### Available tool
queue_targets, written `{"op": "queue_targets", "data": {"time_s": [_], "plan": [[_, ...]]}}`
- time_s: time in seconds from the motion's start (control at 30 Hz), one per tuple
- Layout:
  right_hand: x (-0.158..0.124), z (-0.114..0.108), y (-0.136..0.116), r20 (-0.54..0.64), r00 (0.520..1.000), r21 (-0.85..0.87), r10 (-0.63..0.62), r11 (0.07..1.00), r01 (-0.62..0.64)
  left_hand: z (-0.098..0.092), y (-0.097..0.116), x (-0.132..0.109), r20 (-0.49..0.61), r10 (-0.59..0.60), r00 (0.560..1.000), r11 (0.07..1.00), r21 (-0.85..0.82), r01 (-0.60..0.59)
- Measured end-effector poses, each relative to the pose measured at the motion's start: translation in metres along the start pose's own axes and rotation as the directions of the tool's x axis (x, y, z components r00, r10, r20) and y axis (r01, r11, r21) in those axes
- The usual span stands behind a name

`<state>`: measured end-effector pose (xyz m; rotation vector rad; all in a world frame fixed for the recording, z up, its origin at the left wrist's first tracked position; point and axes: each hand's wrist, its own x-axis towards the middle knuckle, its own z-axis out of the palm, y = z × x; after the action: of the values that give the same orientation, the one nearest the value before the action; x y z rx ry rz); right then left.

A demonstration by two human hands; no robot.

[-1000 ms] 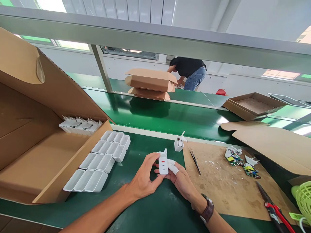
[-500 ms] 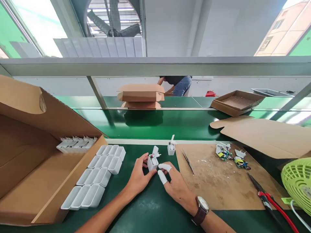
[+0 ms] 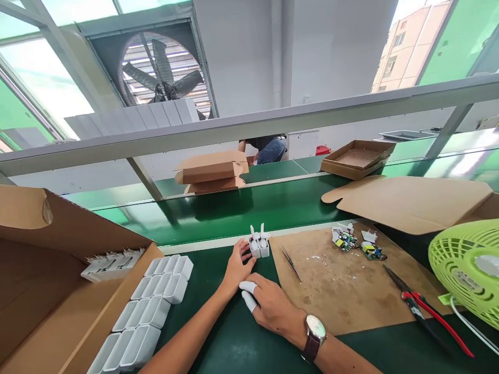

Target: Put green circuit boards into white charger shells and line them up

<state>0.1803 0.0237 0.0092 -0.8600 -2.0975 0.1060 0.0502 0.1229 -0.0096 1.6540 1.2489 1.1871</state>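
Two small white plastic housings stand side by side on the green bench, each with parts sticking up from its top. My left hand [image 3: 238,267] has its fingers and thumb around the left housing [image 3: 254,248], which stands against the right housing [image 3: 265,248]. Close by my left wrist is my right hand [image 3: 271,301], holding nothing. White finger covers are on its thumb and index finger, whose tips are slightly apart. To the left, rows of empty white housings [image 3: 156,310] lie beside an open cardboard box [image 3: 97,317] that holds several filled housings [image 3: 113,265].
Tweezers [image 3: 290,262] and circuit boards [image 3: 345,239] lie on a brown mat [image 3: 327,291]. Red-handled cutters [image 3: 417,301] and a green fan [image 3: 463,270] stand at right. Beyond are flat cardboard [image 3: 413,202] and cartons [image 3: 212,171]. A person [image 3: 268,149] bends over at the back.
My left hand has moved forward with its housing, which now stands against the other one. My right hand has fallen back beside my left wrist. The view has tilted.
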Motion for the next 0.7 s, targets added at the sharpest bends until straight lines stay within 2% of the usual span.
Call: {"op": "queue_targets", "data": {"time_s": [0.07,0.13,0.2,0.23,0.3,0.33,0.43,0.5,0.57,0.6,0.7], "plan": [[0.002,-0.002,-0.002,0.002,1.0,0.012,-0.015,1.0,0.015,-0.008,0.004,-0.01,0.004,0.004,1.0,1.0,0.01,-0.004],[0.003,-0.003,-0.005,0.009,0.999,0.014,-0.036,0.999,0.036,-0.026,0.01,-0.023,0.013,0.027,1.0,0.998,0.06,-0.028],[0.004,-0.003,-0.008,0.021,0.998,0.0,-0.063,0.998,0.063,-0.053,0.02,-0.038,0.04,0.122,0.992,0.969,0.21,-0.128],[0.004,-0.003,-0.009,0.022,0.997,-0.006,-0.078,0.997,0.078,-0.069,0.025,-0.044,0.059,0.194,0.979,0.926,0.318,-0.202],[0.002,-0.002,-0.008,0.012,0.995,-0.007,-0.097,0.995,0.097,-0.104,0.036,-0.053,0.087,0.334,0.939,0.769,0.551,-0.324],[0.002,-0.001,-0.007,0.005,0.995,-0.003,-0.102,0.995,0.102,-0.123,0.04,-0.056,0.085,0.381,0.921,0.678,0.652,-0.34],[-0.001,0.001,-0.004,-0.014,0.994,-0.001,-0.106,0.994,0.106,-0.173,0.044,-0.068,0.065,0.412,0.909,0.419,0.872,-0.253],[-0.002,0.001,-0.003,-0.014,0.995,-0.014,-0.097,0.995,0.097,-0.195,0.039,-0.079,0.091,0.383,0.919,0.272,0.94,-0.206],[-0.002,0.001,-0.005,-0.011,0.997,-0.025,-0.082,0.996,0.082,-0.205,0.03,-0.088,0.151,0.372,0.916,0.176,0.957,-0.229],[-0.001,0.0,-0.005,-0.009,0.997,-0.029,-0.071,0.997,0.071,-0.205,0.024,-0.091,0.182,0.393,0.901,0.158,0.952,-0.261],[0.007,-0.007,0.001,0.002,1.0,-0.062,-0.017,0.998,0.017,-0.188,0.012,-0.089,0.255,0.485,0.836,0.226,0.888,-0.402]]}}
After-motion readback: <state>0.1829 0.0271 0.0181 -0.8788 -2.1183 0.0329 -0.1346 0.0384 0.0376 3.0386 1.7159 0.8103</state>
